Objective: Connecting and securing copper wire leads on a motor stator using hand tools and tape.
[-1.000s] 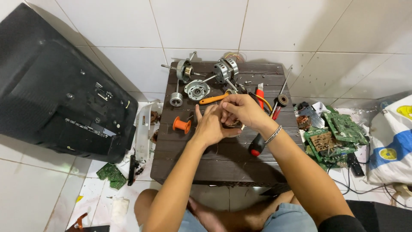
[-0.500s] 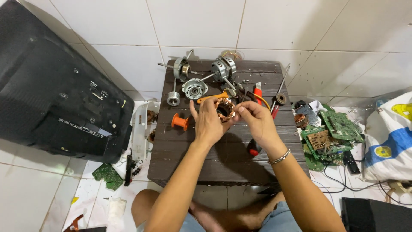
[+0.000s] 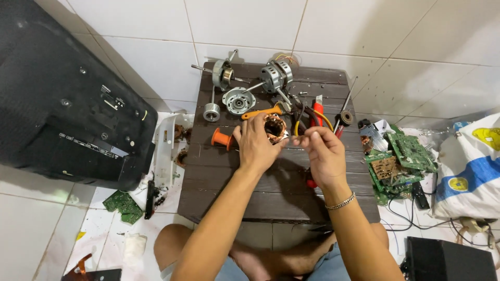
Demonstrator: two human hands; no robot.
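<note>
A dark slatted wooden table [image 3: 245, 182] is the hub here: a big black television back [image 3: 62, 104] leans off its left side and green circuit boards [image 3: 401, 156] lie heaped off its right, out of the working space. At the table's far edge sit fan motor parts [image 3: 276, 75] and an orange spool [image 3: 221, 139]. Near the table's middle the left hand [image 3: 255, 145] closes around a copper-wound stator [image 3: 274, 127], steadying it upright, while the right hand [image 3: 323, 153], just beside it, pinches its fingertips together, seemingly on a fine wire I cannot make out.
</note>
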